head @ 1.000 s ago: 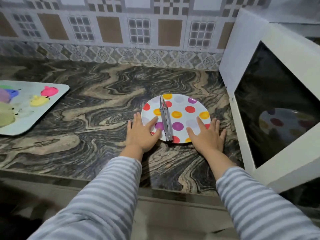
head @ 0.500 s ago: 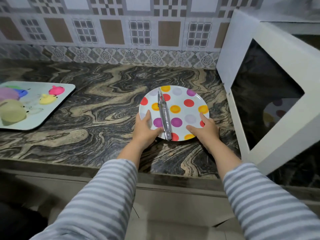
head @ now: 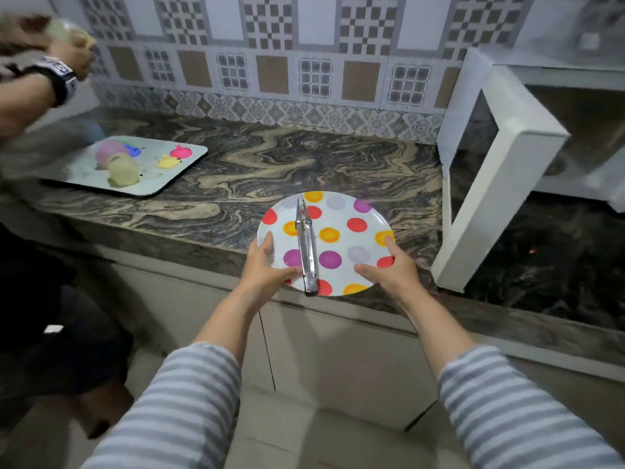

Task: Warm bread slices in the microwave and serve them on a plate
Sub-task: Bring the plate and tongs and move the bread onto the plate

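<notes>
Hands (head: 267, 270) on plate (head: 341, 228) — unlabelled

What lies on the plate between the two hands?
In the head view, metal tongs lie lengthwise on the dotted plate, between the left hand and the right hand.

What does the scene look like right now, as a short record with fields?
plate: polka-dot plate, near the counter's front edge
tongs: metal tongs lying on the plate
left hand: left hand grips the plate's left rim
right hand: right hand grips its right rim
microwave: microwave at right, door open
bread: none visible
</notes>
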`<state>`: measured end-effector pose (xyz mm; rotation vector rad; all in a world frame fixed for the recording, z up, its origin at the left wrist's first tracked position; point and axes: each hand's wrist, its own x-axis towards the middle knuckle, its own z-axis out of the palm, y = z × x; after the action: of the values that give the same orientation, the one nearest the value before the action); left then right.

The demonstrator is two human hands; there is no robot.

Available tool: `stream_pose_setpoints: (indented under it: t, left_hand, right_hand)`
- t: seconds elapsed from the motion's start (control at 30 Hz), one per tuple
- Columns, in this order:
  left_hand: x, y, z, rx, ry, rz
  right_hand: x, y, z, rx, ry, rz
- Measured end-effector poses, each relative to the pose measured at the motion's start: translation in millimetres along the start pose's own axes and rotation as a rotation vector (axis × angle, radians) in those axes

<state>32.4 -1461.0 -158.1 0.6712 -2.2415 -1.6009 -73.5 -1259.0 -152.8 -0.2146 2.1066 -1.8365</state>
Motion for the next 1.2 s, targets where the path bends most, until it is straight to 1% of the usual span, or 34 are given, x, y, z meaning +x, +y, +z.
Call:
stream_pose_setpoints:
  t: [0.1,0.2,0.27,0.37,0.57,0.7,0.8,1.0,1.2]
  left_hand:
    - [-49.3,-7.6,3.9,-0.037,0.037,-0.045]
    - [-104.4,-12.2,12.1,-0.073,0.030,-0.092]
    - [-134.7,-17.2,19.0,-0.109,0.034,-0.094]
    - [-172.1,-19.8,26.9,-0.098,0.015,-0.086]
    - [-230.5,-14.7,47.7,-0.103,-0.008,-0.082]
    - [-249.6,-20.0,68.9,-0.116,-0.110,-0.083]
    - [-259.3,-17.4,93.7,-0.123,-0.149,-0.088]
    - [-260.7,9.4,158.2,-0.101,-0.251,-0.038]
    - [-244.3,48.6,242.9,-0.082,-0.317,0.026]
  right_hand:
    - [-37.0,16.5,-12.9,0.029,-0.076,0.024]
    - [-75.6,30.6,-28.9,0.039,-0.130,0.051]
    - [-103.4,36.5,-39.7,0.038,-0.149,0.061]
    - [-136.0,49.3,-53.7,0.040,-0.175,0.073]
    - [-190.1,77.0,-80.7,0.052,-0.096,0.110]
    - [-224.7,92.2,-106.1,0.064,-0.004,0.110]
    - [-246.9,102.3,-131.3,0.066,0.070,0.103]
    - [-267.7,106.1,-197.6,0.078,0.215,0.100]
    - [-252.9,98.1,-284.0,0.081,0.313,0.091]
